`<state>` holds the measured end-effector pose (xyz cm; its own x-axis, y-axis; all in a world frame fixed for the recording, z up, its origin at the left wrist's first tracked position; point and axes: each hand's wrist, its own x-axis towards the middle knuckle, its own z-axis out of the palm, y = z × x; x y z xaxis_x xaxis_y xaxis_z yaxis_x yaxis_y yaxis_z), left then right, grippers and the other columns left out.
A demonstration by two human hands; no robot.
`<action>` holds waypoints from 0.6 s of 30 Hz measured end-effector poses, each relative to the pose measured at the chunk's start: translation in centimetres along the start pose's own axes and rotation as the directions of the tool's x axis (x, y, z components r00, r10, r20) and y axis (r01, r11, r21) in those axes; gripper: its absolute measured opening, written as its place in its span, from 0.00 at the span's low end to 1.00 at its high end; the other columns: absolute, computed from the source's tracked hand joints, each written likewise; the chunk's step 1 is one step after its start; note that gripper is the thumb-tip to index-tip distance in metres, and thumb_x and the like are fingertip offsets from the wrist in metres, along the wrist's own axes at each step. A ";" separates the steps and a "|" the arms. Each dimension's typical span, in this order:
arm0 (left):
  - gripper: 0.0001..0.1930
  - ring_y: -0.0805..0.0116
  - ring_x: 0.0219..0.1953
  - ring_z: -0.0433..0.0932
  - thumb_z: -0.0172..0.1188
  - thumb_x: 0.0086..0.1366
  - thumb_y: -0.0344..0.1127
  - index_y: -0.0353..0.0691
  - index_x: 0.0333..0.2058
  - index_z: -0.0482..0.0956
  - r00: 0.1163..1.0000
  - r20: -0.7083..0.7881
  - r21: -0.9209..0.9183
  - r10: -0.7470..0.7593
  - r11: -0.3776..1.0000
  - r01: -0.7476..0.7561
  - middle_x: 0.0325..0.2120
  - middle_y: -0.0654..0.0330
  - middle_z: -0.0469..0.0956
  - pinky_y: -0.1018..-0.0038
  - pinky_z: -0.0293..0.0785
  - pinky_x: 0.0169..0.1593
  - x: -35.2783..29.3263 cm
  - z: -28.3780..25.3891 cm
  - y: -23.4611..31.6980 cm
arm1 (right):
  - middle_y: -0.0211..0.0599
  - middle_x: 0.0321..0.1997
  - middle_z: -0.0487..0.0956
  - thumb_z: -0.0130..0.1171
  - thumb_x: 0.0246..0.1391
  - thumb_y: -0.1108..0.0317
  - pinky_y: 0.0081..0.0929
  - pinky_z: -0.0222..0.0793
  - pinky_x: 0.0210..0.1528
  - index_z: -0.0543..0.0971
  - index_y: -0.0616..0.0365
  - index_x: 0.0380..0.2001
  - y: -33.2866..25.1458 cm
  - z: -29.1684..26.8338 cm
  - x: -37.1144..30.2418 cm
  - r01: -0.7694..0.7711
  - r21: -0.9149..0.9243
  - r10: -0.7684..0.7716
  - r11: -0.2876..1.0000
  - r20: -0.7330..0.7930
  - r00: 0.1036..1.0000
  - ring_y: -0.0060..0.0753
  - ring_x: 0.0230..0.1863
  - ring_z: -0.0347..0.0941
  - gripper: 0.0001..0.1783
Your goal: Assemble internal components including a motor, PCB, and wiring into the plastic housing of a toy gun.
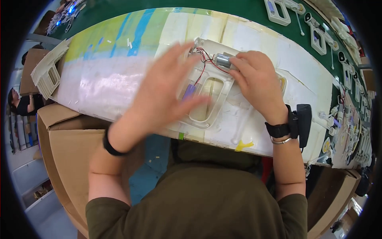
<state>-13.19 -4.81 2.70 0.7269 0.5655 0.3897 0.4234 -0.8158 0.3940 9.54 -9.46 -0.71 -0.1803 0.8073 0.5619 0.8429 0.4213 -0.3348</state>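
A white plastic half-shell with a looped handle [228,85] lies on the covered table before me. In its upper part sits a small silver motor [223,60]. My right hand [258,81] pinches the motor's right end between thumb and fingers. Thin red and black wires [203,59] run from beside the motor down to a purple battery [189,91] in the shell's left side. My left hand [165,87], blurred by motion, hovers over the shell's left edge with thumb and fingers apart. Nothing shows in it, and it hides part of the shell.
The table's covering [103,85] is pale, with green and blue patches. White handled units [278,12] line the green surface beyond and to the right. A stack of cream shells [49,73] stands at the left end. Cardboard boxes [75,155] flank me; another person [26,103] is far left.
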 end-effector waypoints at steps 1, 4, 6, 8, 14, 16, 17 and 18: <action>0.41 0.37 0.57 0.60 0.67 0.45 0.55 0.34 0.53 0.66 0.999 0.051 0.058 0.005 0.998 -0.007 0.57 0.43 0.60 0.52 0.60 0.55 -1.9 1.3 1.2 | 0.37 0.36 0.74 0.63 0.41 0.69 0.33 0.64 0.45 0.76 0.57 0.37 0.5 0.7 -0.2 0.032 -0.062 -0.031 0.998 0.030 0.999 0.39 0.40 0.69 0.16; 0.46 0.35 0.58 0.57 0.69 0.41 0.56 0.33 0.54 0.64 0.957 0.210 0.262 -0.200 0.955 0.141 0.58 0.41 0.57 0.51 0.60 0.54 -4.1 3.8 4.6 | 0.38 0.37 0.74 0.62 0.40 0.69 0.33 0.64 0.46 0.75 0.58 0.37 0.6 1.4 -0.1 0.060 -0.125 -0.051 0.990 0.074 0.996 0.39 0.41 0.69 0.17; 0.47 0.35 0.57 0.58 0.69 0.41 0.55 0.32 0.56 0.62 0.955 0.182 0.370 -0.234 0.916 0.154 0.58 0.40 0.57 0.53 0.60 0.55 -4.3 4.1 4.8 | 0.38 0.37 0.74 0.62 0.40 0.70 0.33 0.64 0.47 0.75 0.59 0.38 -0.1 1.1 0.1 0.057 -0.136 -0.047 0.989 0.076 0.996 0.39 0.42 0.69 0.17; 0.46 0.37 0.54 0.61 0.70 0.41 0.49 0.32 0.56 0.61 0.921 0.176 0.315 -0.347 0.906 0.281 0.57 0.40 0.58 0.55 0.63 0.53 -3.9 3.2 4.9 | 0.39 0.38 0.74 0.59 0.43 0.71 0.35 0.66 0.46 0.76 0.58 0.39 -1.2 0.1 0.2 0.031 -0.028 -0.032 0.999 -0.014 0.999 0.40 0.40 0.70 0.16; 0.45 0.42 0.51 0.65 0.68 0.41 0.45 0.29 0.56 0.59 0.950 0.221 0.274 -0.219 0.949 0.155 0.54 0.38 0.63 0.58 0.67 0.50 -0.1 -1.5 1.8 | 0.39 0.41 0.75 0.57 0.43 0.72 0.40 0.69 0.45 0.79 0.55 0.34 -0.6 -1.4 -2.0 0.227 -0.084 -0.242 0.970 -0.358 0.902 0.39 0.41 0.71 0.11; 0.45 0.43 0.51 0.67 0.67 0.42 0.46 0.29 0.56 0.59 0.967 0.213 0.318 -0.138 0.946 0.065 0.53 0.40 0.64 0.59 0.66 0.53 2.4 -3.1 -0.5 | 0.38 0.42 0.75 0.57 0.42 0.72 0.39 0.68 0.46 0.79 0.55 0.33 -1.5 -1.7 -2.1 0.206 -0.056 -0.211 0.977 -0.415 0.885 0.37 0.42 0.71 0.11; 0.45 0.44 0.51 0.67 0.68 0.42 0.46 0.29 0.56 0.59 0.967 0.182 0.383 -0.177 0.919 0.096 0.53 0.41 0.65 0.59 0.66 0.53 4.3 -3.5 -1.7 | 0.38 0.42 0.75 0.57 0.41 0.73 0.38 0.68 0.48 0.79 0.56 0.33 -1.8 -1.9 -1.7 0.219 -0.010 -0.201 0.976 -0.436 0.877 0.36 0.42 0.71 0.11; 0.45 0.44 0.51 0.68 0.68 0.42 0.47 0.29 0.56 0.59 0.966 0.150 0.437 -0.212 0.890 0.127 0.53 0.42 0.65 0.60 0.66 0.53 6.8 -3.4 -3.1 | 0.38 0.42 0.75 0.57 0.41 0.73 0.38 0.68 0.48 0.79 0.56 0.33 -1.5 -2.0 -1.6 0.208 -0.028 -0.198 0.978 -0.451 0.870 0.36 0.42 0.71 0.11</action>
<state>-11.40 1.93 6.90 0.6933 0.7008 0.1680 0.7060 -0.7073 0.0365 9.56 -12.20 0.46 -0.0955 0.4331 0.8963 0.8007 0.5683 -0.1894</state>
